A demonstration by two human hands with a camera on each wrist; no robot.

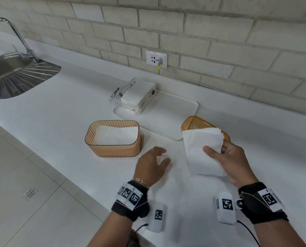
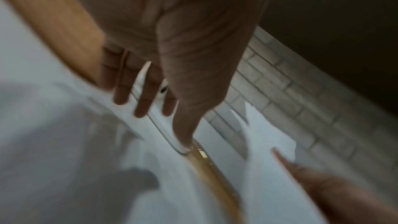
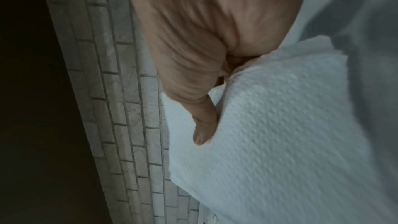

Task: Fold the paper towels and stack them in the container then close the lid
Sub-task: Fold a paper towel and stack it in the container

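My right hand [image 1: 232, 163] pinches folded paper towel [image 1: 202, 150], thumb on top. Left hand [image 1: 152, 166] empty, fingers loosely spread; container [image 1: 113, 150] at its 10 o'clock.

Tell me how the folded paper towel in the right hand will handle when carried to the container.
Probably floppy: the folded paper towel hangs below the right hand. Likely very light, since a pinch holds it. Its layers fan apart at the top, so they may splay.

I see a folded white paper towel [image 1: 202, 152] held upright above the counter; the ribbed amber container [image 1: 113, 139] holds towels, its amber lid [image 1: 193, 123] lying apart.
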